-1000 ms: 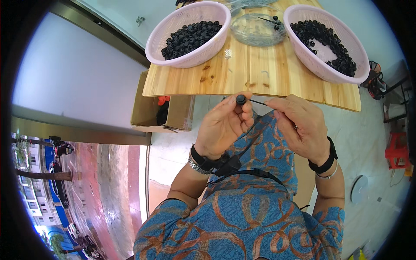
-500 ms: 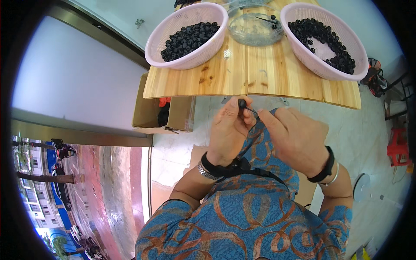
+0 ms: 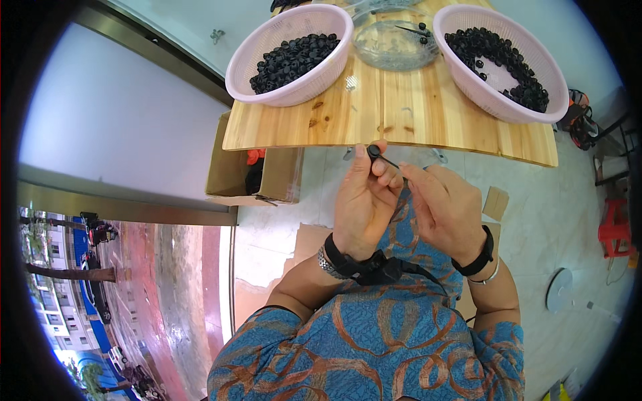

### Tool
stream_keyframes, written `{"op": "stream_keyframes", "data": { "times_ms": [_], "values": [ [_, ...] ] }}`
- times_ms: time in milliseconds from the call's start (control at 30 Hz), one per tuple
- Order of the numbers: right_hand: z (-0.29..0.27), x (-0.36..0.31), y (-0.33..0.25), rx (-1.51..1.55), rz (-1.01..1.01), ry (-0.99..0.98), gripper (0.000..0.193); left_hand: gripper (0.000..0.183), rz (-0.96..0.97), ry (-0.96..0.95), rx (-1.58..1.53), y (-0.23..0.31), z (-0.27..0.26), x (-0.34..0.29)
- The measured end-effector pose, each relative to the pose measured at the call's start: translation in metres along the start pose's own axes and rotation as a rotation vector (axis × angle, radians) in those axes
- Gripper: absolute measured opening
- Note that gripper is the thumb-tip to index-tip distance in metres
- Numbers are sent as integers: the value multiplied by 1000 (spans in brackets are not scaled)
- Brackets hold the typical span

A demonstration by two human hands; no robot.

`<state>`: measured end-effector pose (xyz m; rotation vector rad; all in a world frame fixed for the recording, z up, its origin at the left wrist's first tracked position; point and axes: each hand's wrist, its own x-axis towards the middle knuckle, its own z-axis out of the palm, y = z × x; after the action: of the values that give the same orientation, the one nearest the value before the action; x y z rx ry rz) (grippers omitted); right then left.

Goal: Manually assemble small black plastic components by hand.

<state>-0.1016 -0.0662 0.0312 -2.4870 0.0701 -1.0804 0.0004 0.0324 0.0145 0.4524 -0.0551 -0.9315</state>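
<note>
We catalogue a small street-side workshop. We list: wooden table, two pink baskets of small black parts, cardboard box, tiled floor, street at left

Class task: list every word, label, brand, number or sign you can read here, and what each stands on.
No text can be read.
Small black knob in the left hand, table, cardboard box: no legible writing.
Buildings outside: too small and blurred to tell.
</note>
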Motion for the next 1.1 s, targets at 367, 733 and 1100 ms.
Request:
{"op": "stream_keyframes", "data": {
  "times_ms": [367,733,1100],
  "values": [
    [39,-6,1,126,111,217,34,34,15,-103,-194,-1,7,11],
    [47,-7,0,286,236,215,20,33,33,-39,-209,0,11,13],
    [27,-5,5,617,431,62,20,31,16,-63,-105,4,11,8]
  ]
}}
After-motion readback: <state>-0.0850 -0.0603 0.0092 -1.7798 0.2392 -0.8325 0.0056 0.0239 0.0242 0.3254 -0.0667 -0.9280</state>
